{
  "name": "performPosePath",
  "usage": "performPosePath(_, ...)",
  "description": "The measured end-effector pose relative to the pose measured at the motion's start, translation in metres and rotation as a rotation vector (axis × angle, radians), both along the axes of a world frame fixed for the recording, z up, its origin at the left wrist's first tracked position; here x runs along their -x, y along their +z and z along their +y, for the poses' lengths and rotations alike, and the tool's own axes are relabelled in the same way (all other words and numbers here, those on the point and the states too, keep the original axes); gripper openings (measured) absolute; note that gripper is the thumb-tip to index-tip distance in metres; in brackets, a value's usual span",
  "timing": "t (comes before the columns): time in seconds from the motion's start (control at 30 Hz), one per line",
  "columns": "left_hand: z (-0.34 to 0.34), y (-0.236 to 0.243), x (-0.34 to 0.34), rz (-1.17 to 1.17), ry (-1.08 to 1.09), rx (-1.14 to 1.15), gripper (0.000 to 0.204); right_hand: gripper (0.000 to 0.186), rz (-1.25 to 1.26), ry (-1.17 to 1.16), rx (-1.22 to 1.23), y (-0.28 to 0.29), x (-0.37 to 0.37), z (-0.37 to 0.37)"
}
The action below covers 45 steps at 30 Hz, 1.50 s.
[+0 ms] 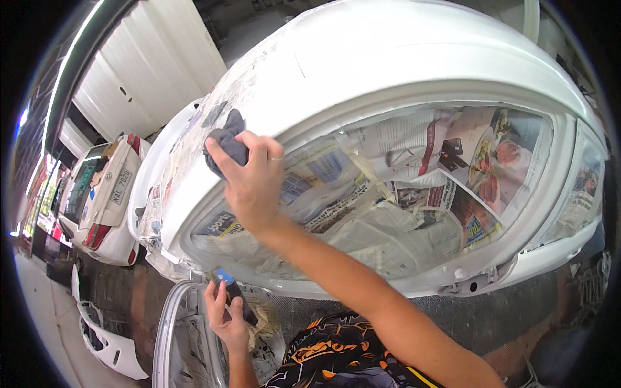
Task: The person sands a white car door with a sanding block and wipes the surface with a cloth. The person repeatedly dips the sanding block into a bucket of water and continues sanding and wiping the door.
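Head view: glossy white curved car body [375, 55] beneath the right hand [252, 180], parked white car [107, 197] off to its left; it clutches crumpled dark-grey cloth [225, 143]. Left hand [230, 327], below it, holds a black blue-ended object [231, 286].

Gleaming white up top, and a crumpled charcoal-grey cloth [231, 134] stands out dark against it!
The curved glossy-white car body [362, 48] frames printed newspaper sheets [388, 236] in grey, red, yellow, blue; below, an orange-patterned black fabric shirt [339, 349], and a small dark block [231, 288], seemingly blue-ended, partly hidden.
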<state>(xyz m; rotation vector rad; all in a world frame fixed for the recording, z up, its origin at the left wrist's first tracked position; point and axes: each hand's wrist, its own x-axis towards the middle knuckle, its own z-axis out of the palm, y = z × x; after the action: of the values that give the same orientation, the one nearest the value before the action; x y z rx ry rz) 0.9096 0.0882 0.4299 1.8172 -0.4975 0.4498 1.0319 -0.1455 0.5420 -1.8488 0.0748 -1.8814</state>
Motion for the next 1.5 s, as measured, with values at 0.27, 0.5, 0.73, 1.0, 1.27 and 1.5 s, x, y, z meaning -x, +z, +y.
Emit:
performPosePath(0.27, -0.003, -0.020, -0.005, -0.031, -0.080, -0.133, 0.046, 0.048, -0.308, -0.507, -0.076, 0.060, 0.088, -0.177)
performPosePath(0.5, -0.022, -0.023, -0.005, 0.127, -0.112, -0.016, 0.049, 0.054, -0.135, -0.353, 0.002, 0.026, 0.062, -0.128)
performPosePath(0.73, -0.025, -0.011, -0.007, 0.130, -0.227, 0.212, 0.055, 0.052, 0.124, 0.252, 0.215, -0.020, 0.004, 0.007)
performPosePath(1.0, -0.003, 0.011, -0.032, 0.734, -0.557, 0.939, 0.068, 0.044, 0.389, 1.209, -1.215, -0.089, 0.096, 0.029)
performPosePath(1.27, -0.055, 0.039, -0.027, 0.734, -0.594, 0.554, 0.063, 0.034, 0.191, 1.365, -1.400, -0.092, 0.143, -0.004)
performPosePath(1.5, -0.084, 0.089, -0.064, 0.537, -0.818, 0.592, 0.065, 0.041, 0.130, 1.414, -1.396, -0.099, 0.202, -0.044)
